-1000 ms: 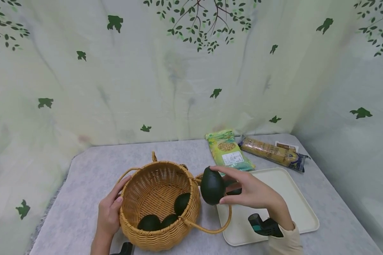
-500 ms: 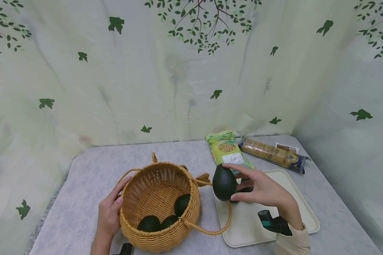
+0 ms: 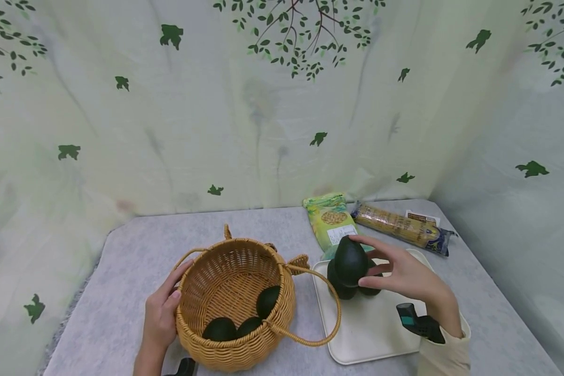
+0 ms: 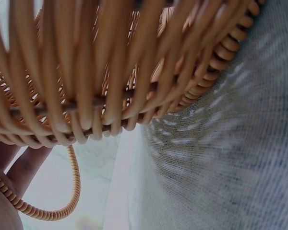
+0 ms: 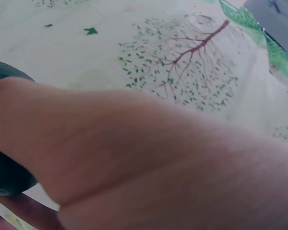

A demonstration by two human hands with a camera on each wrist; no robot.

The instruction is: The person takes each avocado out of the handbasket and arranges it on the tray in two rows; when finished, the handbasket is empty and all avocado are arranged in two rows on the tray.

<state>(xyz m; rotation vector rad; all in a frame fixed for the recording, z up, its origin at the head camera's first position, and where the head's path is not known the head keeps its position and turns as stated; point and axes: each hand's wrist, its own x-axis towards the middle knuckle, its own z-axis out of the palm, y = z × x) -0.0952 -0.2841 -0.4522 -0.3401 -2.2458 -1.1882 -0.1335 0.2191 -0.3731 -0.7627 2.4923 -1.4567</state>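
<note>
Right hand [image 3: 399, 271] pinches avocado [image 3: 350, 262] over tray [image 3: 371, 331]; left hand [image 3: 162, 312] grips basket [image 3: 235, 357] — best move gently, clear of looped handle [image 3: 339, 308].

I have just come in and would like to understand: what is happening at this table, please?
A person's right hand holds a dark green avocado by the far left corner of a white tray, where more avocados sit. The left hand rests against the side of a wicker basket, in which three avocados show. Behind the tray lie a yellow-green food bag and a long packet.
</note>
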